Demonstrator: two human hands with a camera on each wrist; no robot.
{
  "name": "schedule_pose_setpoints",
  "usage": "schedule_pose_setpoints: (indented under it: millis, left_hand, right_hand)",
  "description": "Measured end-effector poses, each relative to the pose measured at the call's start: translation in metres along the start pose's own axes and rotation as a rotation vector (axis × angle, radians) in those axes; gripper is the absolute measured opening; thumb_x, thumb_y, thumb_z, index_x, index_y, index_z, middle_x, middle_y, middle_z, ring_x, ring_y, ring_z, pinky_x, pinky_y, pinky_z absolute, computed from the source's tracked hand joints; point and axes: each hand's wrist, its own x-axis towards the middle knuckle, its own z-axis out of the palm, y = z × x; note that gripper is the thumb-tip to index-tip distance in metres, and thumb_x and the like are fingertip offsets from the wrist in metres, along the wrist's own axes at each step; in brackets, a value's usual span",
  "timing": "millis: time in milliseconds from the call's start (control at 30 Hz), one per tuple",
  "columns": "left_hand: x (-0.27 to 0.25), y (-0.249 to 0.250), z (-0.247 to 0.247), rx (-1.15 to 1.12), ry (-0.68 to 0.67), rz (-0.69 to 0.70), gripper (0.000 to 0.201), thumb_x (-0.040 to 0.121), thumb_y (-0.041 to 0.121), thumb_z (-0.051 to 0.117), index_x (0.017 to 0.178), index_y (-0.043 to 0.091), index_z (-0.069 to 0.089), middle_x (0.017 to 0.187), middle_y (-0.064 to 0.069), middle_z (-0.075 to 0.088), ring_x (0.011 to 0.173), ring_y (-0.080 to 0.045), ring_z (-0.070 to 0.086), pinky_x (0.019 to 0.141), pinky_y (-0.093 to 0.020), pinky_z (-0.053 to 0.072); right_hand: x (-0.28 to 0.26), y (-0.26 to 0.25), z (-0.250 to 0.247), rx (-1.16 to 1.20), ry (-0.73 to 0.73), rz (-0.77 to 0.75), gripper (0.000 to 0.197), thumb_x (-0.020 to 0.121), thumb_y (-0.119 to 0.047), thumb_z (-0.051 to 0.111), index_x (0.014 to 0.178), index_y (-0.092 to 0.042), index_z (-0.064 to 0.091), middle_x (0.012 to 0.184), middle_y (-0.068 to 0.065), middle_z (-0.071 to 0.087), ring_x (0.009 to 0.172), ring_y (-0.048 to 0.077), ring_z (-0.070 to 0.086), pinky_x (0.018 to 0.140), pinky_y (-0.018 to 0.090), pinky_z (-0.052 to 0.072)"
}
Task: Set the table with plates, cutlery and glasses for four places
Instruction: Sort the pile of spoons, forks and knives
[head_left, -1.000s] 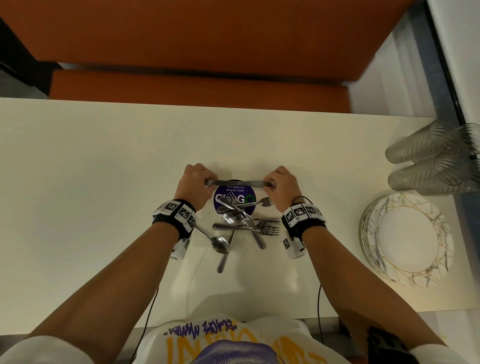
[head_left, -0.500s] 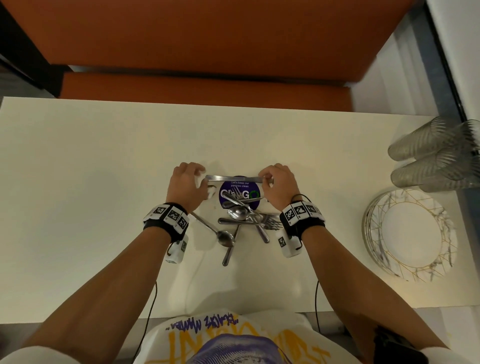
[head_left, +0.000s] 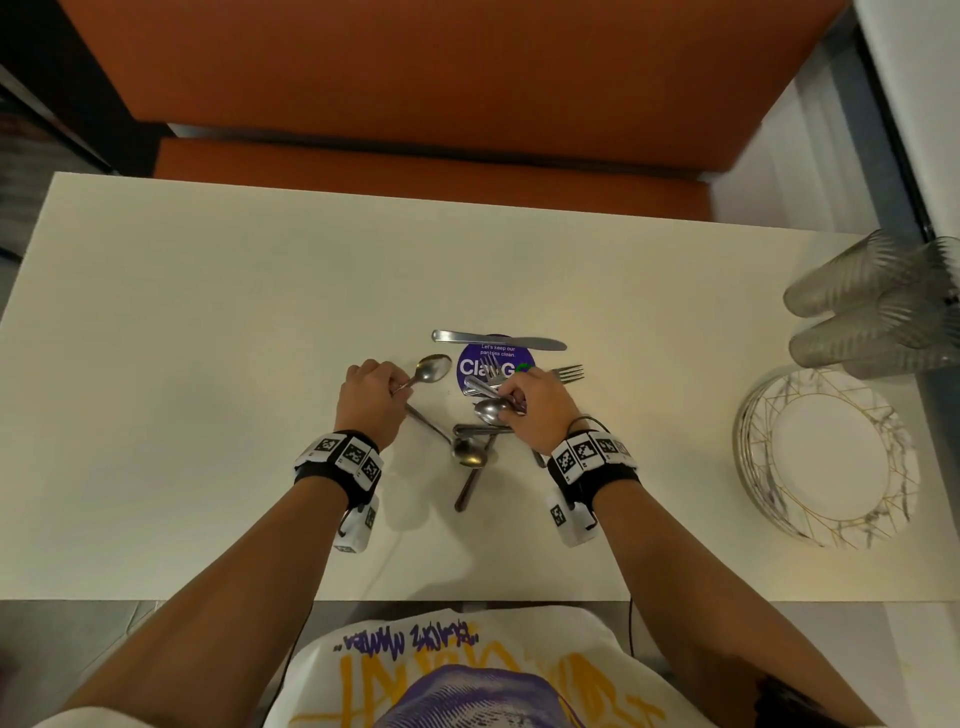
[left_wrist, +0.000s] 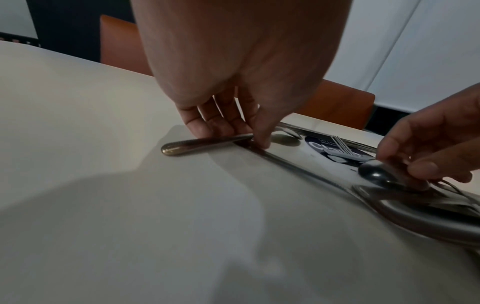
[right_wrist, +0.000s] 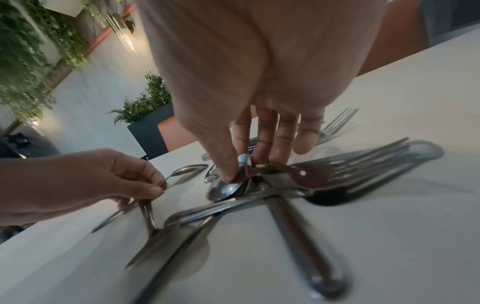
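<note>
Orange upholstered seating (head_left: 415, 78) runs along the far side of a long cream table (head_left: 208, 312), and the person stands at the near edge in a white printed shirt (head_left: 467, 670). Off to the right end of the table sits a stack of plates (head_left: 826, 457) with gold lines on the rims, and just beyond it a cluster of clear ribbed glasses (head_left: 872, 306) lying close together. Near the middle of the table is a round purple sticker (head_left: 496, 366), and across its far edge lies a knife (head_left: 498, 339), flat and apart from everything else. Just nearer, a loose pile of cutlery (head_left: 475, 441) lies crossed over itself, forks and spoons and handles overlapping; from the right wrist view the tangle is blurred, so I cannot count the pieces.

Left hand (head_left: 371, 402) is curled at the left of the pile, thumb and forefinger pinching the handle of a spoon (head_left: 434, 368) whose bowl points away toward the knife. Right hand (head_left: 537, 410) reaches down onto the pile, its fingertips (right_wrist: 228, 174) gripping a second spoon (head_left: 491, 410) at the neck, bowl toward the left, with the other pieces lying under it. A fork (head_left: 566, 372) pokes out beyond that hand, tines pointing right.
</note>
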Motion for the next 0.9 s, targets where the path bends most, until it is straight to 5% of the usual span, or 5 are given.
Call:
schedule_pose_setpoints:
  millis: [300,467,633,733,900]
  left_hand:
    - [-0.012,0.001,-0.010,-0.115,0.094,0.048,0.007,0.096,0.009,0.069,0.097,0.004,0.073,0.091,-0.006,0.064,0.086,-0.025,0.057,0.078,-0.033,0.046]
    - [-0.011,0.029,-0.022,-0.259,0.037,0.047,0.007,0.100,0.007,0.061,0.103,0.008,0.068,0.087,-0.004,0.069,0.072,-0.014,0.061,0.061,-0.008,0.042]
    - [-0.016,0.059,-0.021,-0.367,-0.062,0.083,0.006,0.102,0.010,0.057,0.104,0.013,0.062,0.074,-0.002,0.071,0.054,0.004,0.058,0.054,-0.007,0.042]
    - [-0.021,0.075,-0.017,-0.422,-0.103,0.110,0.004,0.102,0.012,0.059,0.101,0.013,0.062,0.069,-0.002,0.069,0.052,0.001,0.056,0.056,-0.009,0.042]
    - [-0.029,0.081,-0.009,-0.502,-0.183,0.092,0.016,0.105,0.014,0.053,0.099,0.012,0.067,0.068,-0.002,0.067,0.053,-0.005,0.056,0.060,-0.016,0.048]
  right_hand:
    - [-0.016,-0.002,-0.006,0.036,-0.006,0.021,0.014,0.086,-0.021,0.071,0.099,-0.023,0.069,0.093,-0.005,0.061,0.090,0.015,0.056,0.092,0.042,0.052]
    - [-0.014,-0.017,-0.022,0.148,0.104,0.023,0.015,0.092,-0.012,0.062,0.103,-0.017,0.070,0.092,0.000,0.065,0.088,0.018,0.062,0.085,0.036,0.055]
    - [-0.002,-0.051,-0.036,0.418,0.204,0.112,0.031,0.094,-0.030,0.066,0.122,-0.016,0.063,0.092,-0.001,0.071,0.088,0.012,0.067,0.081,0.026,0.057]
    - [0.009,-0.065,-0.045,0.431,0.242,0.090,0.022,0.093,-0.029,0.068,0.112,-0.017,0.067,0.088,-0.011,0.069,0.080,-0.001,0.063,0.073,0.012,0.048]
    - [0.022,-0.079,-0.055,0.416,0.347,0.013,0.011,0.091,-0.019,0.068,0.096,-0.014,0.076,0.088,-0.009,0.072,0.076,-0.001,0.060,0.070,0.006,0.043]
